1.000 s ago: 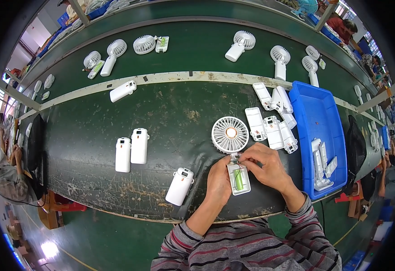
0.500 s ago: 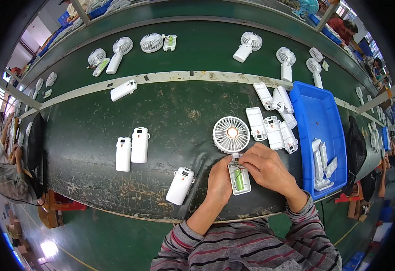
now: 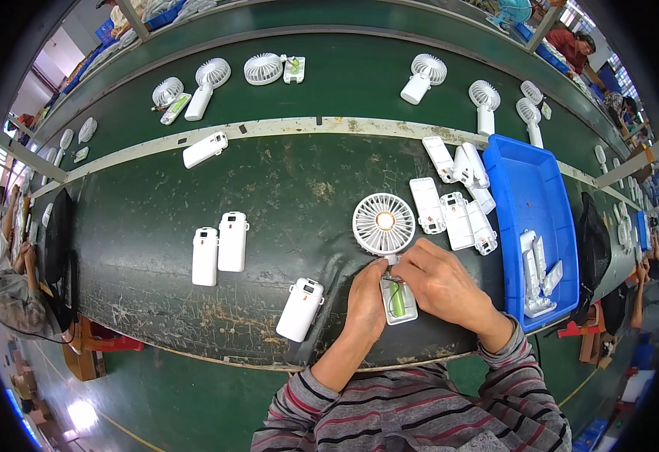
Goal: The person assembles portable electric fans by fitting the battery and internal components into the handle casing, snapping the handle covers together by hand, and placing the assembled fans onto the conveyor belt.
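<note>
A white handheld fan lies on the dark table in front of me, its round grille pointing away. Its opened handle shows a green battery and a thin dark wire. My left hand is closed along the handle's left side, thumb near the neck. With fingers pinched together at the top of the handle, my right hand covers that joint; whether a small part sits between its fingertips is hidden. White handle covers lie in a group just beyond the right hand.
A blue bin holding several white parts stands at right. Closed white casings lie to the left, another by the pale rail. Past it, a green conveyor belt carries several fans. Other people sit at both sides.
Fans on the far belt have shifted slightly to the right. My right hand has rolled a little over the handle's top, covering more of it. The fan head moved very slightly.
</note>
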